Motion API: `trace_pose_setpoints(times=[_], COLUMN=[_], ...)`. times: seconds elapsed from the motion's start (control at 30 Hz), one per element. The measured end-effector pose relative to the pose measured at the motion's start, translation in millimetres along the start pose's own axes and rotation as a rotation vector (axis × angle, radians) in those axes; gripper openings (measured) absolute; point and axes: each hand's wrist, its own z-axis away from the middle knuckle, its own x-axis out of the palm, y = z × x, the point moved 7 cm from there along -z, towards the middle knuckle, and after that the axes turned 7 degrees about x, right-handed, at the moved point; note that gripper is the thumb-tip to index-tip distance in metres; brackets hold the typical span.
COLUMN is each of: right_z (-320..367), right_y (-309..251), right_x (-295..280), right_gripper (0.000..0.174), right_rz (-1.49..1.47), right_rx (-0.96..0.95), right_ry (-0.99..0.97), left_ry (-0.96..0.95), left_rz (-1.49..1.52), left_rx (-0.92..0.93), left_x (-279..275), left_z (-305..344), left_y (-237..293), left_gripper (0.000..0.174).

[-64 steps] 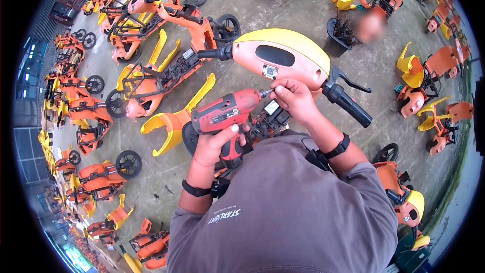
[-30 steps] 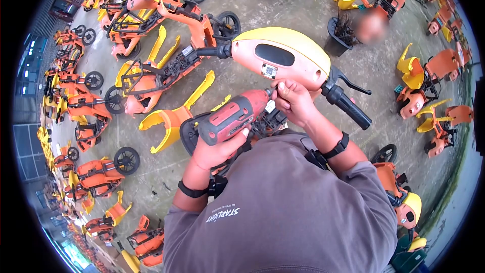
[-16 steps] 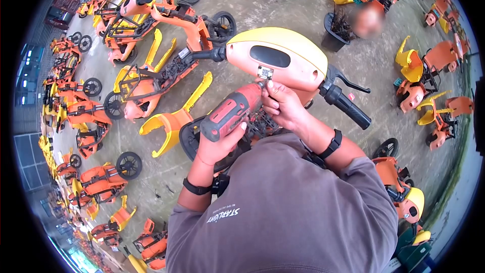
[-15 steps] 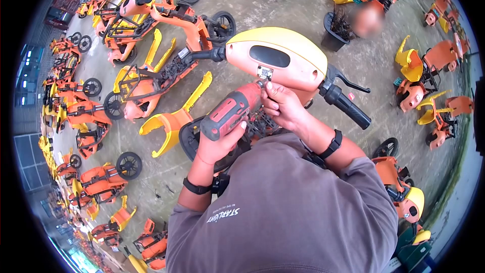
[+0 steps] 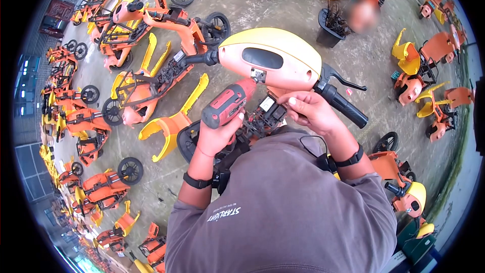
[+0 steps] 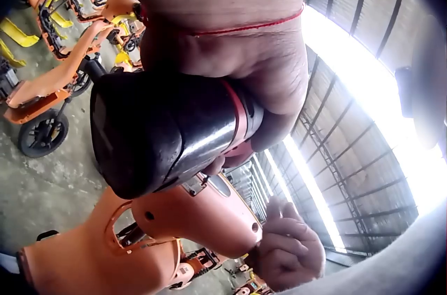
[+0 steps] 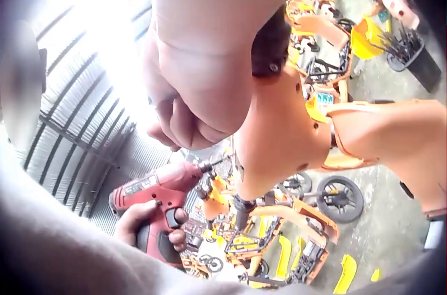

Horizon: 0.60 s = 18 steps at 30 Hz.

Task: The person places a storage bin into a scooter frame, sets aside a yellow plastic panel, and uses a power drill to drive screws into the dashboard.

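Observation:
My left hand point(image 5: 218, 135) grips a red and black cordless drill point(image 5: 230, 103) by its handle. The drill's bit point(image 7: 215, 164) points at the scooter's handlebar cover point(image 5: 298, 73), which is yellow on top and pale orange below. In the head view the drill's nose overlaps the lower edge of a small QR-code plate point(image 5: 258, 74) on the cover. My right hand point(image 5: 314, 114) is apart from the drill, below the cover's right side. Its fingers are curled, thumb close to the index finger; I cannot tell whether something small is in them.
A brake lever and black handgrip point(image 5: 348, 108) stick out at the right. Beneath my hands lies exposed wiring with a white-labelled box point(image 5: 268, 105). Partly stripped scooters stand all around on the concrete floor, with a yellow panel point(image 5: 174, 126) at left and a black bin point(image 5: 331, 30) behind.
First my right hand was at the drill's bit, then both moved up to the QR-code plate. Now the right hand has drawn away down and right, while the drill stays at the plate.

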Motion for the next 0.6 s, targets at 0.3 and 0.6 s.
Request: trace_pose_setpoints(times=[0.3, 0.6], right_z=[50.4, 78.4], right_y=[-40.3, -62.0], right_x=[-20.8, -71.7], right_gripper=[0.031, 0.026], right_rz=[0.102, 0.161], right_rx=[-0.214, -0.367], right_ry=[0.175, 0.632], left_ry=[-0.031, -0.085], left_rz=[0.013, -0.085], left_rx=[-0.021, -0.012], left_x=[3.3, 5.2], left_z=[-6.7, -18.1], left_y=[7.0, 23.6], left_gripper=[0.025, 0.028])
